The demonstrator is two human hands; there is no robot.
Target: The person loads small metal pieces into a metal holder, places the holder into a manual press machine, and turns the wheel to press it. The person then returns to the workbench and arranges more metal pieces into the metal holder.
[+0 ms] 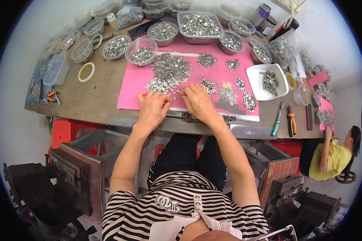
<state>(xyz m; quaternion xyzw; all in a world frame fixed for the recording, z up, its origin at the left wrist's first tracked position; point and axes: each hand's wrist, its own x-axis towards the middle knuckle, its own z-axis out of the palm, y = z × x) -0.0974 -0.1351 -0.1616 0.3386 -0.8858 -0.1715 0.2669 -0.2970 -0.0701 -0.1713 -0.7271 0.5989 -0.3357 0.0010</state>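
Observation:
My left hand (154, 107) rests at the near edge of a pink cloth (128, 90), fingers curled and thumb against the index finger. Just beyond its knuckles spreads a large pile of small shiny metal pieces (171, 70). My right hand (199, 102) is a short way to the right, its fingers bent down and drawn together. Whatever either hand pinches is too small or hidden to make out. A few loose pieces are scattered between the hands. Beyond the right fingertips is a smaller heap of metal pieces (209, 86), with a patch of slim silvery pieces (228, 96) beside it.
Plastic tubs of metal parts, including a large rectangular one (201, 38), line the back. A white square dish (254, 86) is at right, near teal-handled pliers (277, 120) and orange-handled pliers (291, 120). A tape roll (86, 72) lies left. Another person in yellow (330, 160) works far right.

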